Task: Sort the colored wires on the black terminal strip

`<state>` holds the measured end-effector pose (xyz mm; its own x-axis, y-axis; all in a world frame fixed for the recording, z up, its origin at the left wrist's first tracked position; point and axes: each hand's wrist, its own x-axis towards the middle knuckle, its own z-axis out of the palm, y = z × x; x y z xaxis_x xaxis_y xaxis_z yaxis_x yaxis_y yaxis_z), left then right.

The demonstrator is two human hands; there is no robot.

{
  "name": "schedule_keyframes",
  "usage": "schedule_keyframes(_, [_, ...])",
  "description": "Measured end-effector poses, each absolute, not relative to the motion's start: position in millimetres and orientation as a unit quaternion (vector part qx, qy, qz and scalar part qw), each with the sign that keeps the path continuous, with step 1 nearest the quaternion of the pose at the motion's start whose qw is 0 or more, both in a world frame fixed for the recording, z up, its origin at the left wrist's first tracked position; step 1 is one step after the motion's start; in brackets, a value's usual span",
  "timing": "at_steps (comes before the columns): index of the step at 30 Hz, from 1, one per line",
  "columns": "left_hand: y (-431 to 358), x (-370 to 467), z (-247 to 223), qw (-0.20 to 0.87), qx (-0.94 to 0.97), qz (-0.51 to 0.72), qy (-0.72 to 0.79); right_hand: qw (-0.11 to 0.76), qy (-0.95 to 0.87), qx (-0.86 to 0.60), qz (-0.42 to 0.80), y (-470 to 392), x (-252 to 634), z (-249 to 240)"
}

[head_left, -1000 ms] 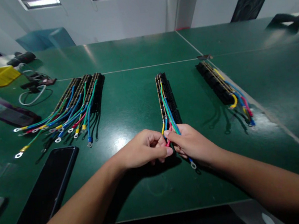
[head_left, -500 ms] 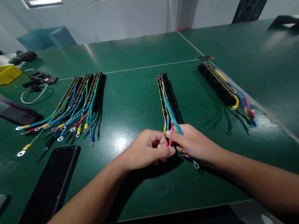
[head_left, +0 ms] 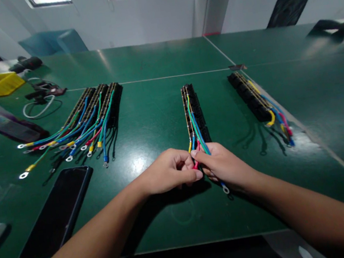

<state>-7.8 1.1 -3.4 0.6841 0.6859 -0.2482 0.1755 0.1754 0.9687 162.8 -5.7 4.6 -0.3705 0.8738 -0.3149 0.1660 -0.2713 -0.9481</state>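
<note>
A long black terminal strip (head_left: pixel 201 118) with brass-coloured rails and coloured wires lies in front of me, pointing away across the table. My left hand (head_left: pixel 174 170) pinches the short red wire (head_left: pixel 196 165) at the strip's near end. Closed around the wire bundle, my right hand (head_left: pixel 223 162) grips the green wire (head_left: pixel 201 140) and the blue wire beside it. Below its fingers a ring terminal (head_left: pixel 226 189) on a blue sleeve sticks out. A yellow wire (head_left: pixel 190 145) bends down near my left fingertips, and the ends of several wires are hidden between my hands.
Three wired strips (head_left: pixel 99 103) lie side by side at left, ring-ended wires toward me. Another wired strip (head_left: pixel 249 96) lies at right. A phone (head_left: pixel 56 213), a plastic bottle (head_left: pixel 0 114), a yellow bin (head_left: pixel 0 85) and a white cable (head_left: pixel 40 112) are on the left side.
Both hands stay almost in place with the same wires. The red wire's end shows slightly more between my left fingers. The view has shifted very slightly.
</note>
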Motion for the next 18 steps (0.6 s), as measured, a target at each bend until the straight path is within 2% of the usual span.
schedule_keyframes(18, [1.5,-6.7,-2.8,0.672,0.618,0.188,0.362,0.286,-0.524,-0.518,0.613,-5.1,155.1,10.6])
